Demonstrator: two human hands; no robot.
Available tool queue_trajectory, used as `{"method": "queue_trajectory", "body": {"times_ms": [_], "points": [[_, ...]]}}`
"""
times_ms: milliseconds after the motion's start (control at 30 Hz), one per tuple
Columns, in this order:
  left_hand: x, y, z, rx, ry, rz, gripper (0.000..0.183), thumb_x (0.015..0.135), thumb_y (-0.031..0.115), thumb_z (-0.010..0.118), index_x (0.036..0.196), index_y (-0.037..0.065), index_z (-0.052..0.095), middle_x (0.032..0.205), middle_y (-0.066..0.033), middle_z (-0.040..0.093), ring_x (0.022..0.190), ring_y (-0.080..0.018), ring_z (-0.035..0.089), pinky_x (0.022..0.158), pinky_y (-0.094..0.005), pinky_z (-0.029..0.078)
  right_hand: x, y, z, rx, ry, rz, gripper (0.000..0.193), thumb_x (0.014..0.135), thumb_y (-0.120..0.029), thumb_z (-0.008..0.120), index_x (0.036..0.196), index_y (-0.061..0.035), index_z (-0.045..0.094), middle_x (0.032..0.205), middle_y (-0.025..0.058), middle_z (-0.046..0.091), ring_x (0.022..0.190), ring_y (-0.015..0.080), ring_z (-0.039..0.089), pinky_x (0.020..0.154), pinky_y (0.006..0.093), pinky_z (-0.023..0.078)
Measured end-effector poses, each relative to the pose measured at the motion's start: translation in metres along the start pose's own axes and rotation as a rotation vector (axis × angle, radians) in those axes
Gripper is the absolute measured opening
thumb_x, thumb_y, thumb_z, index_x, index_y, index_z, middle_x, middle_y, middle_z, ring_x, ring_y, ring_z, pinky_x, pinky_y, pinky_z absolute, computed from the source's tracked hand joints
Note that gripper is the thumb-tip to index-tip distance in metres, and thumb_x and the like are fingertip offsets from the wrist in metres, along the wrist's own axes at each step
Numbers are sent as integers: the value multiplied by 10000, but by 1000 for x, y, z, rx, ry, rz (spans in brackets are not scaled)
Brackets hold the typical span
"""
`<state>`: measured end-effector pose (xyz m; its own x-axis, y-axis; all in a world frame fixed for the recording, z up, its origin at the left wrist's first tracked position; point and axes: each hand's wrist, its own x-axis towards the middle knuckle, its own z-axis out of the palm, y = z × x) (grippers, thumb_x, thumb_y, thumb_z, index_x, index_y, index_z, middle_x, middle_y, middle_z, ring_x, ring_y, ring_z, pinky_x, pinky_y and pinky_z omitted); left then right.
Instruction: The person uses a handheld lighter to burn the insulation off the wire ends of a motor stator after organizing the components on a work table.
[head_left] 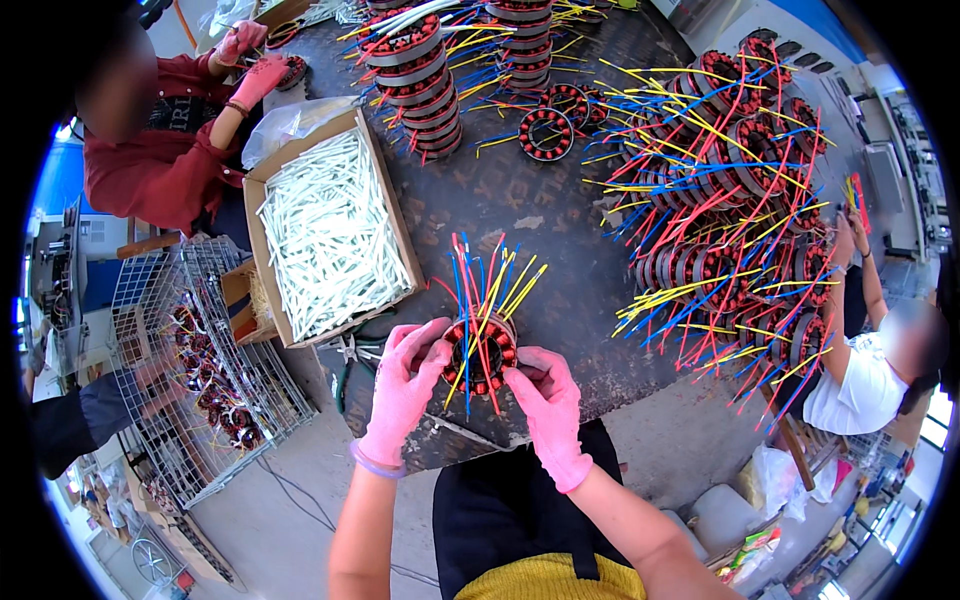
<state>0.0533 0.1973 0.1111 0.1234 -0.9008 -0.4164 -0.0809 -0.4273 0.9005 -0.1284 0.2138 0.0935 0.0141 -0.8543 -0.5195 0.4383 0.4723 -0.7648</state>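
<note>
Head: left hand [405,378] and right hand [547,400] grip a stator [501,345] between them.

1. Tabletop [610,345]: dark grey, mottled brownish.
2. Left hand [405,385], right hand [548,405]: both gloved pink.
3. Stator ring [506,352], near edge: black and copper-red; wires [481,280] red, blue, yellow.
4. Left edge: brown box [390,205], white tubes [325,225].
5. Right edge: stator stacks [690,270], grey and copper-red, banded.

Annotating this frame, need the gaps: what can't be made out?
Head view, all:
Held ring, sides: partly behind gloved fingers.
Cardboard box, bottom: buried under white tubes.
Rear ring stack, top: cut off by the upper edge.
Dark sleeve, far left: cut off by the fisheye rim.
</note>
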Motion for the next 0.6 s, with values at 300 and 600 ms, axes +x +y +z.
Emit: {"method": "queue_trajectory", "body": {"times_ms": [300,600], "points": [[-10,4,4,413,198,182,323,879,126,650,1189,37,632,1143,-97,481,823,-130,578,743,-252,489,122,-52,-11,-250,42,-200,319,941,-187,589,1208,-14,568,911,3,597,743,60,524,659,211,440],[-21,2,3,179,232,110,318,899,85,628,1206,12,587,1202,-99,460,842,-120,584,758,-254,503,323,-42,17,-96,251,-99,412,816,-219,751,1102,-30,524,905,18,587,743,109,558,650,261,472]]}}
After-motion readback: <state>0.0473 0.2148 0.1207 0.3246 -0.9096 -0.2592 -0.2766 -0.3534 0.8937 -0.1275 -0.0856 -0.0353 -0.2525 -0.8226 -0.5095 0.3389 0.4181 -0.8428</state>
